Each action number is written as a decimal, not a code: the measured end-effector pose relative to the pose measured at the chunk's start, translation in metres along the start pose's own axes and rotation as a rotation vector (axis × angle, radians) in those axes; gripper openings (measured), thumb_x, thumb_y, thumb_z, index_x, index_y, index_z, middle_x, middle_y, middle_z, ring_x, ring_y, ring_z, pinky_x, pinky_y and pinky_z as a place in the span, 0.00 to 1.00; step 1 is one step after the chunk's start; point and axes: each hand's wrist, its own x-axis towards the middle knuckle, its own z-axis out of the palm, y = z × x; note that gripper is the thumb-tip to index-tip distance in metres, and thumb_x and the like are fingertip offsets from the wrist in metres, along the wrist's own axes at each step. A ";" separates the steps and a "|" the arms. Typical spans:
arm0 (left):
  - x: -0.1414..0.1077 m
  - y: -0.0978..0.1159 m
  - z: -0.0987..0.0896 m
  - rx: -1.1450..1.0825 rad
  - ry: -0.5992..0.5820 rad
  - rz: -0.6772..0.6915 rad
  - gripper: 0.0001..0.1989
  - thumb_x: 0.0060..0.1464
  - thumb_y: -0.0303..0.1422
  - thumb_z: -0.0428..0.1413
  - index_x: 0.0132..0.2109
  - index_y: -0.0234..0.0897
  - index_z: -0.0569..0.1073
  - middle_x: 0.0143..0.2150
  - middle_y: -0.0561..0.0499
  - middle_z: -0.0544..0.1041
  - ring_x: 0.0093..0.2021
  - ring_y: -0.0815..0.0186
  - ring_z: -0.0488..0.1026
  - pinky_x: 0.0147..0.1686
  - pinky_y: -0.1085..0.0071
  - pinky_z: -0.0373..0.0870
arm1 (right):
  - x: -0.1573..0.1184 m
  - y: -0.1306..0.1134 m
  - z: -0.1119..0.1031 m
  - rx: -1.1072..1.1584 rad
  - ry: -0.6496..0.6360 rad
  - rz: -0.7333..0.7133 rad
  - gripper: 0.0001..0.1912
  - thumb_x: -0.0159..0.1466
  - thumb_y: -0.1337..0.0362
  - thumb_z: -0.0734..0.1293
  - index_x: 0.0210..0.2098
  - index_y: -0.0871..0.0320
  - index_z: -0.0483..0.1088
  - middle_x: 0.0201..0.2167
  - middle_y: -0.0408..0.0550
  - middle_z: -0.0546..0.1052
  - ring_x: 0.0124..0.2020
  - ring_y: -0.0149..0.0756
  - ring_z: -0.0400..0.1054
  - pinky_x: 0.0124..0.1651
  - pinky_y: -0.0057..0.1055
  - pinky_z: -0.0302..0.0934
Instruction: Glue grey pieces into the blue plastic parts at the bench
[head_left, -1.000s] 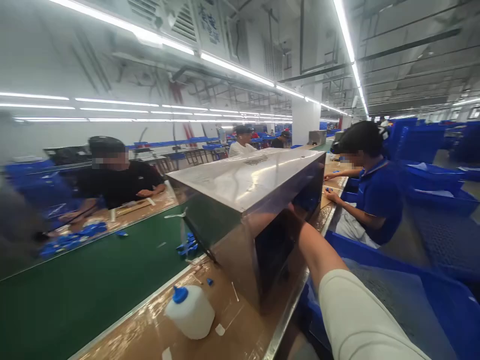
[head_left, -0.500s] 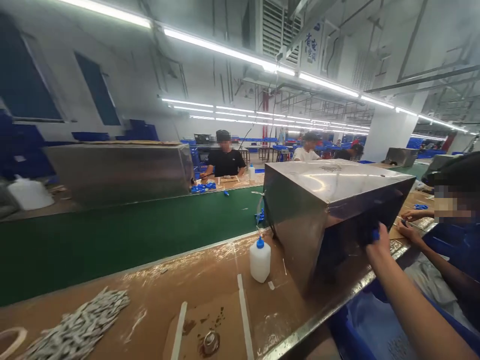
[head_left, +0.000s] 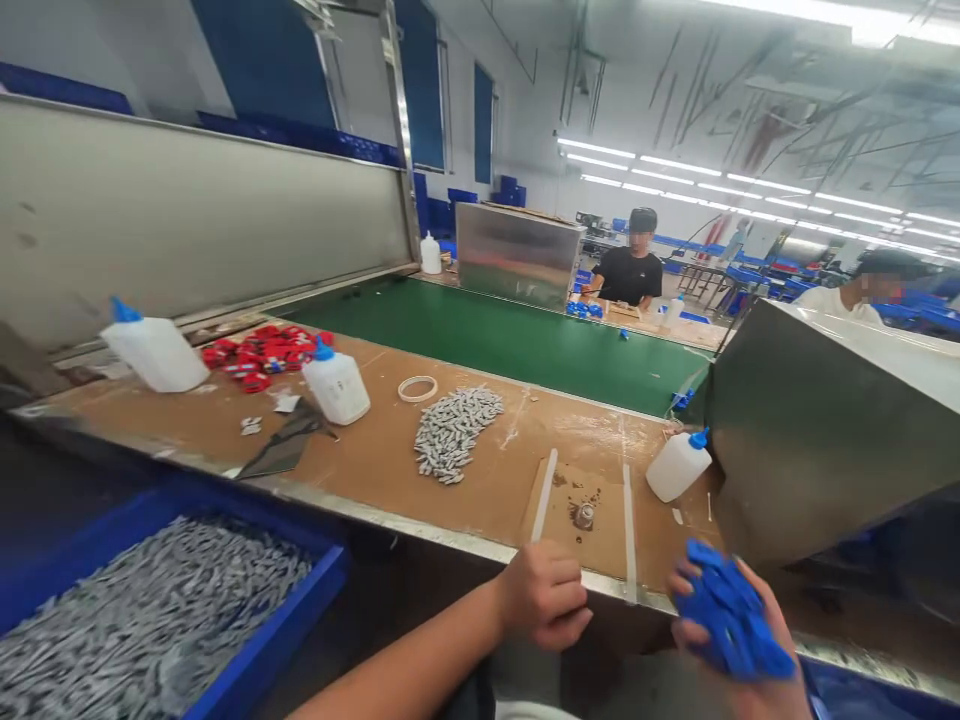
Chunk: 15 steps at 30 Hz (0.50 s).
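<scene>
Several blue plastic parts [head_left: 724, 610] fill my right hand [head_left: 769, 692], whose fingers are wrapped around them just off the bench's front edge. My left hand [head_left: 546, 597] is curled into a loose fist at that edge, with nothing showing out of it. Between and beyond the hands is a cardboard pad [head_left: 559, 530] edged by two pale tape strips. On it sits a small round metal-looking piece [head_left: 583, 515] among dark stains. To the pad's left lies a heap of small grey parts [head_left: 456, 432]. A white squeeze bottle [head_left: 677, 467] with a blue cap stands to the right.
Left on the bench are a tape roll [head_left: 418, 389], a squeeze bottle [head_left: 336, 388], another bottle [head_left: 154, 352] and red parts [head_left: 266, 350]. A green conveyor belt [head_left: 480, 325] runs behind. At right stands a metal box [head_left: 832, 420]. A blue bin [head_left: 337, 575] holds grey parts; a co-worker [head_left: 634, 270] sits across.
My view has swung left and down. My right hand has come back from the metal box's open side and now holds several blue parts. My left hand has come into view.
</scene>
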 end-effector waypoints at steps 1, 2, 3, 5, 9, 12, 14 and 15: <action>0.003 -0.006 -0.006 -0.001 0.040 -0.084 0.10 0.58 0.39 0.58 0.32 0.41 0.68 0.27 0.51 0.70 0.28 0.63 0.69 0.29 0.63 0.66 | 0.020 -0.001 0.031 -0.012 -0.075 -0.001 0.16 0.63 0.45 0.68 0.48 0.40 0.74 0.41 0.51 0.77 0.38 0.41 0.75 0.24 0.33 0.63; 0.008 -0.014 -0.012 0.002 0.079 -0.194 0.10 0.58 0.41 0.59 0.37 0.41 0.71 0.32 0.49 0.74 0.34 0.61 0.73 0.35 0.62 0.71 | 0.044 -0.002 0.062 -0.060 -0.146 -0.029 0.17 0.63 0.45 0.68 0.46 0.44 0.74 0.39 0.49 0.76 0.37 0.38 0.74 0.24 0.30 0.62; 0.015 -0.025 -0.017 0.006 0.111 -0.326 0.14 0.58 0.45 0.60 0.43 0.41 0.72 0.39 0.46 0.77 0.41 0.57 0.75 0.42 0.59 0.74 | 0.069 -0.003 0.090 -0.157 -0.186 -0.084 0.18 0.62 0.44 0.68 0.44 0.47 0.73 0.37 0.47 0.75 0.35 0.37 0.72 0.24 0.28 0.59; 0.031 -0.054 -0.023 0.001 0.124 -0.596 0.32 0.55 0.52 0.64 0.59 0.40 0.69 0.57 0.39 0.74 0.59 0.49 0.71 0.59 0.51 0.71 | 0.123 -0.002 0.137 -0.529 -0.142 -0.234 0.23 0.60 0.41 0.66 0.42 0.52 0.71 0.33 0.46 0.74 0.31 0.37 0.70 0.24 0.28 0.58; 0.063 -0.125 -0.013 -0.102 -0.080 -0.883 0.62 0.43 0.52 0.72 0.75 0.37 0.48 0.76 0.31 0.51 0.77 0.41 0.47 0.73 0.46 0.52 | 0.211 0.018 0.191 -1.011 -0.023 -0.478 0.22 0.58 0.46 0.66 0.43 0.56 0.70 0.33 0.47 0.75 0.35 0.40 0.70 0.35 0.32 0.65; 0.076 -0.166 0.004 -0.121 -0.262 -0.951 0.69 0.38 0.47 0.75 0.77 0.35 0.43 0.77 0.29 0.47 0.77 0.39 0.44 0.73 0.46 0.49 | 0.241 0.031 0.206 -1.241 -0.082 -0.518 0.15 0.57 0.57 0.68 0.41 0.57 0.72 0.38 0.50 0.79 0.43 0.44 0.72 0.46 0.35 0.66; 0.078 -0.183 0.014 -0.079 -0.309 -0.977 0.70 0.37 0.47 0.75 0.77 0.34 0.42 0.75 0.27 0.52 0.75 0.37 0.50 0.72 0.45 0.51 | 0.250 0.029 0.209 -1.411 -0.141 -0.517 0.12 0.57 0.63 0.67 0.40 0.57 0.74 0.39 0.50 0.80 0.46 0.44 0.72 0.50 0.36 0.66; 0.078 -0.188 0.019 -0.051 -0.307 -0.980 0.70 0.38 0.46 0.75 0.77 0.34 0.43 0.74 0.28 0.56 0.74 0.38 0.54 0.71 0.45 0.53 | 0.252 0.025 0.208 -1.493 -0.172 -0.509 0.12 0.57 0.65 0.66 0.41 0.57 0.75 0.40 0.50 0.80 0.46 0.43 0.73 0.51 0.36 0.65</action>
